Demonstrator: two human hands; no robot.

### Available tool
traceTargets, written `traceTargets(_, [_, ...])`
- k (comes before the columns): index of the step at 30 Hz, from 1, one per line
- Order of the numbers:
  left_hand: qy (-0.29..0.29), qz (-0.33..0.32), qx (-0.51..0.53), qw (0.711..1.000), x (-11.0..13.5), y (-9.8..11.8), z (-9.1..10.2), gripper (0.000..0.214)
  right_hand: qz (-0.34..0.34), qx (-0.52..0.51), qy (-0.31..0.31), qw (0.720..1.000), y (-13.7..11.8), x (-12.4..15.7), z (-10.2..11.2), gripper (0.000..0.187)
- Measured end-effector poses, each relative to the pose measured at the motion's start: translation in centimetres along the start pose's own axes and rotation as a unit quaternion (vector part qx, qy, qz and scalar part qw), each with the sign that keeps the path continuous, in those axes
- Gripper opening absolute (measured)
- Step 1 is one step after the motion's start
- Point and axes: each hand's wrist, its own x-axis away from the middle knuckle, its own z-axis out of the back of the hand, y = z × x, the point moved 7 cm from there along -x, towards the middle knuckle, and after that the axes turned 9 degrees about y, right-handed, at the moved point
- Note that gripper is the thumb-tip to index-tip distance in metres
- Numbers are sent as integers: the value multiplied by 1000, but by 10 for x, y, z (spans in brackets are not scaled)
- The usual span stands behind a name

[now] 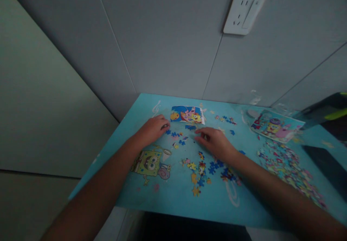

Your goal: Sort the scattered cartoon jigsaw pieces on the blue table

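Observation:
My left hand rests at the back left of the blue table, its fingers curled in a pinch; anything between the fingertips is too small to make out. Beside its fingertips lie loose blue puzzle pieces. Across from it, my right hand has thumb and forefinger slightly apart, with nothing visible between them. Just left of its fingertips is a small joined strip of blue puzzle pieces. Behind both hands lies a cartoon picture card. More yellow and blue pieces are scattered in front of my right wrist.
A large heap of puzzle pieces spreads over the right side of the table. Behind it lies a second picture sheet. A dark flat object is at the right. The grey wall borders the table's back edge.

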Motion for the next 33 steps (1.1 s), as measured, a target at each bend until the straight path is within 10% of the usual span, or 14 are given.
traceTargets(17, [25,-47,-113,992,3,22,3,23,27,-100,-93,990,4,40,1,13])
traceTargets(25, [27,-98,-84,991,4,51,-6,22,-140,-22,140,980,105,1,67,25])
traceTargets(33, [26,-120,-67,990,6,57,-11,19,-75,142,122,979,127,-19,68,25])
